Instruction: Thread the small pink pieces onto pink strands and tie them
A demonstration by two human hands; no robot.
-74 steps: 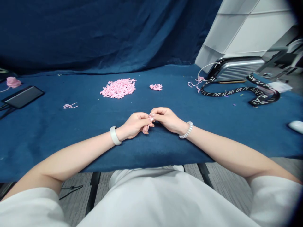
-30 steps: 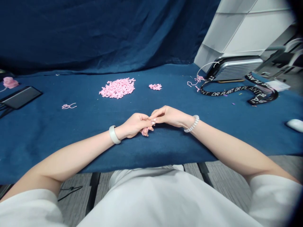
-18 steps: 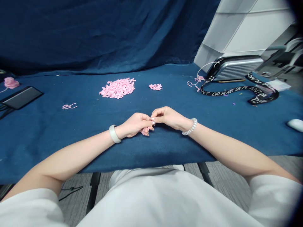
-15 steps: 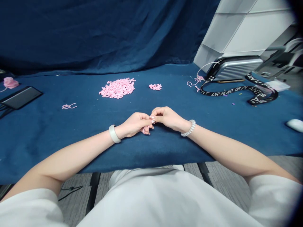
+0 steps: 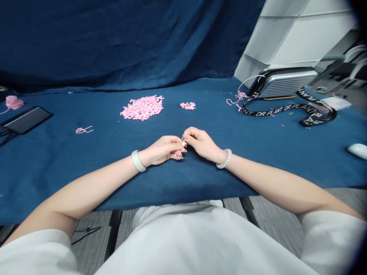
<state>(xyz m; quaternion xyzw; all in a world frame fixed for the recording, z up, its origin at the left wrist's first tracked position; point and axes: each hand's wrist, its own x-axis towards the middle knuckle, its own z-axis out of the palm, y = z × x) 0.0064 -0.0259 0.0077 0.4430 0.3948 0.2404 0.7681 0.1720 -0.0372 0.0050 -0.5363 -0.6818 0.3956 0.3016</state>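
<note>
My left hand [image 5: 168, 149] and my right hand [image 5: 200, 143] meet fingertip to fingertip low over the blue cloth. Both are closed in a pinch. A bit of pink yarn [image 5: 176, 156] shows at the curled lower fingers of my left hand; most of it is hidden. What sits between my right fingertips is too small to make out. Beyond my hands lie a large heap of small pink yarn pieces [image 5: 143, 107] and, to its right, a smaller pink cluster [image 5: 187, 106].
Loose pink strands [image 5: 84, 130] lie to the left, near a dark flat device [image 5: 27, 119] and a pink yarn ball [image 5: 13, 102]. On the right are a black lettered lanyard [image 5: 282, 110], a silver ribbed case [image 5: 289, 83] and a white mouse [image 5: 358, 151]. Blue fabric [image 5: 129, 42] hangs behind.
My right hand has shifted slightly up and left, and its fingertips have changed their pinch. My left hand stays nearly in place, with less pink showing at its lower fingers.
</note>
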